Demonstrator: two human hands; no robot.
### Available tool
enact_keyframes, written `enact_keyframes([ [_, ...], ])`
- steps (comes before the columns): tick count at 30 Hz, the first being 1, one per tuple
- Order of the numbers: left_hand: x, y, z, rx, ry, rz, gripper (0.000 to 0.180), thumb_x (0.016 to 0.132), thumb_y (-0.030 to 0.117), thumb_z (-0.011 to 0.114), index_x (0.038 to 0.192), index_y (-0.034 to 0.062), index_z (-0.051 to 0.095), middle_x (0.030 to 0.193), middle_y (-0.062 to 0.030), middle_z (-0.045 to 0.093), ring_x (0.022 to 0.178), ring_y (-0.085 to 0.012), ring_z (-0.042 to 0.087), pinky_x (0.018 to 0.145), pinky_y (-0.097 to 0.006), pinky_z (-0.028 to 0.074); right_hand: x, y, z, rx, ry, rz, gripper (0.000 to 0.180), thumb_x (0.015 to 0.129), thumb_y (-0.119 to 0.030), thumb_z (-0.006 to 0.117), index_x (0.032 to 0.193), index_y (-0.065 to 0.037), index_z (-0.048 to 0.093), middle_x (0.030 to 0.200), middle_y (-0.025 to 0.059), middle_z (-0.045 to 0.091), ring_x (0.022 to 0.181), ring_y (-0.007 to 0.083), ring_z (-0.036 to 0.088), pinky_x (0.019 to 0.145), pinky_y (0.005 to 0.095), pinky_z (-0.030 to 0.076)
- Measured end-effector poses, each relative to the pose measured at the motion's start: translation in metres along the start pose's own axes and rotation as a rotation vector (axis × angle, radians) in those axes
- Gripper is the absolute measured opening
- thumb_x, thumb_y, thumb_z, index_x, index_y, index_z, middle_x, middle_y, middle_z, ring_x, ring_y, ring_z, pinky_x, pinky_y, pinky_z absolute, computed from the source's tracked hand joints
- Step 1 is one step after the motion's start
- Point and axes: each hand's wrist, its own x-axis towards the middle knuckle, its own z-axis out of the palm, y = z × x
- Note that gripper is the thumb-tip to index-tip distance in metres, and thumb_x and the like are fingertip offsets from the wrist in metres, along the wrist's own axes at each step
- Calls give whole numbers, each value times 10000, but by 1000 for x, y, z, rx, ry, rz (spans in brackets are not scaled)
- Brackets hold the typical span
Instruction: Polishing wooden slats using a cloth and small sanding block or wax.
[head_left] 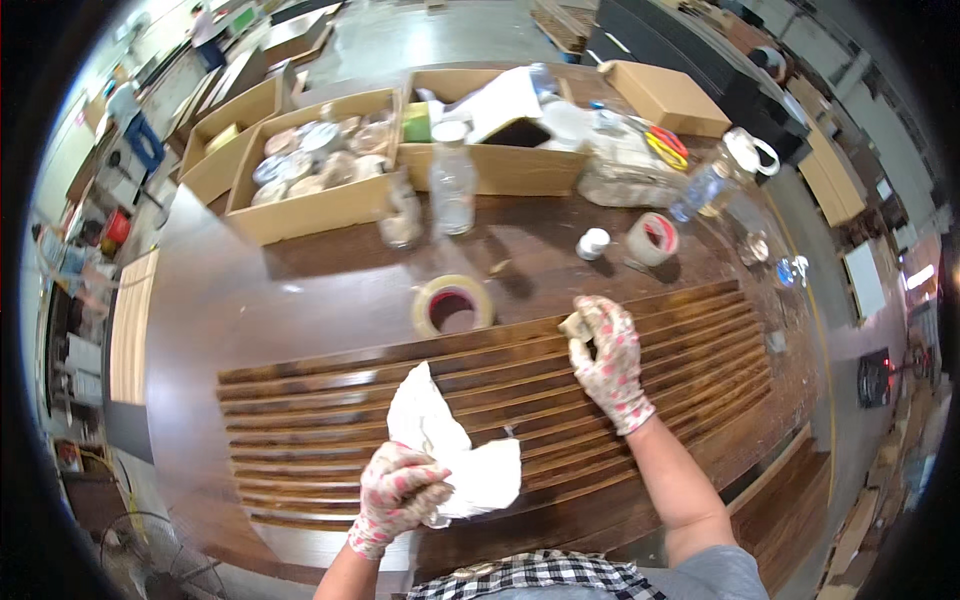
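Dark-brown slatted wood panel (320, 425) lies flat on the brown worktable (205, 310), grooves running side to side, directly in front of the person; looks like surface work on it is mid-way, prob. not finished, since both gloved hands are over it w/ material in them. L hand (402, 488) has fingers closed round a crumpled white cloth (490, 475), which spreads over the panel's near-middle slats. R hand (608, 362) pinches a small tan piece (574, 327) at the panel's far edge, R of centre; can't tell if it's a pad or a wood scrap, nor whether it's pressing on the wood. Done so far: panel's laid out & materials are in hand. Left: can't say which slats, if any, are complete; tone is patchy, w/ lighter streaks along the grooves & a shiny patch upper L, but that could be just finish or glare. Tan tape roll (425, 306) sits just beyond the far edge, white-capped small bottle (593, 243) & clear tape roll (640, 246) farther back, neither in use.
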Motion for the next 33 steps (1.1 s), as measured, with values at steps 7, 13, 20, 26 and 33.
enact_keyframes([
  [7, -82, -13, -78, 37, 50, -53, 254, 651, 149, 849, 876, 112, 739, 811, -48, 666, 760, -239, 629, 681, -368, 496, 28, -180, 112, 213, -123, -191, 513, 763, -119, 680, 1256, -54, 554, 1183, 177, 573, 1056, 351, 572, 908, 426, 487],
  [13, -151, -34, -135, 73, 315, -201, 254, 680, 153, 831, 909, 122, 726, 822, -62, 665, 745, -252, 621, 660, -364, 489, 49, -316, 201, 400, -245, -280, 503, 791, -129, 680, 1271, -58, 546, 1207, 179, 559, 1069, 367, 554, 923, 452, 473],
  [20, -168, -49, -175, 138, 441, -294, 184, 728, 151, 789, 876, 89, 698, 804, -67, 640, 743, -224, 604, 646, -340, 475, 82, -418, 277, 513, -189, -478, 302, 846, -154, 684, 1113, -52, 586, 1098, 147, 596, 940, 326, 602, 780, 429, 528],
  [26, -123, -83, -228, 307, 715, -298, 188, 776, 13, 732, 944, 65, 665, 907, -115, 636, 804, -247, 634, 668, -343, 518, 102, -358, 214, 692, 43, -308, 416, 806, -122, 759, 1180, -46, 592, 1040, 130, 647, 879, 259, 674, 748, 370, 579],
  [33, -24, -165, -240, 526, 187, -265, 145, 754, 116, 752, 891, 76, 726, 891, -74, 677, 903, -276, 602, 820, -392, 485, -2, -182, 114, 639, 52, 214, 513, 778, 34, 661, 1279, -16, 559, 1252, 122, 576, 1175, 239, 554, 1038, 352, 426],
])
